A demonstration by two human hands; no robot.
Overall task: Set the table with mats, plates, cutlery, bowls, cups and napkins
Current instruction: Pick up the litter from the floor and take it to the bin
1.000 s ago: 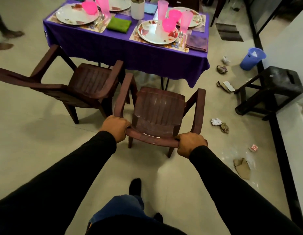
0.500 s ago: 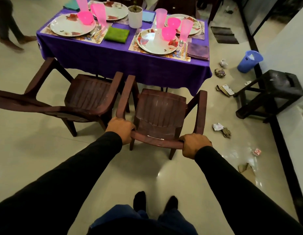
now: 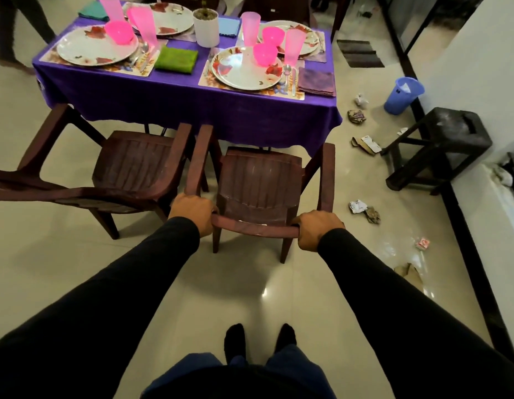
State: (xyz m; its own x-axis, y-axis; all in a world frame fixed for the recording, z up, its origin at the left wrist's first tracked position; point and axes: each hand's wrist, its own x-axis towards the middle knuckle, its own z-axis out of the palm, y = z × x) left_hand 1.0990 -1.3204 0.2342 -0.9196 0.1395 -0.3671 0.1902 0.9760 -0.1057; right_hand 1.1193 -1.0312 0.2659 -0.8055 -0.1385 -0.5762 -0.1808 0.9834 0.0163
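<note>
fig. head view, looking down. my left hand (image 3: 192,216) and right hand (image 3: 317,230) sit at centre frame, fingers curled over the top rail of a brown chair (image 3: 260,182), one hand at each end of the backrest; both grip it fully and hold nothing else. a second chair (image 3: 129,168) stands just beside it at centre left, armrests nearly touching. beyond both, across the upper frame, the table (image 3: 192,102) under a purple cloth carries four visible settings: printed mats, floral plates such as the near plate (image 3: 245,69) at upper centre and the left plate (image 3: 97,46) at upper left, pink bowls, tall pink cups, cutlery beside the plates, and napkins, among them a green napkin (image 3: 176,59) and a purple napkin (image 3: 317,81). a white pot (image 3: 206,27) stands mid-table. at right, a blue bucket (image 3: 403,95), a dark stool (image 3: 440,145) and scattered litter lie on the floor. i judge the laying itself complete or nearly so; what seems left is seating the chair at its place, its front edge now near the cloth's hem.
</note>
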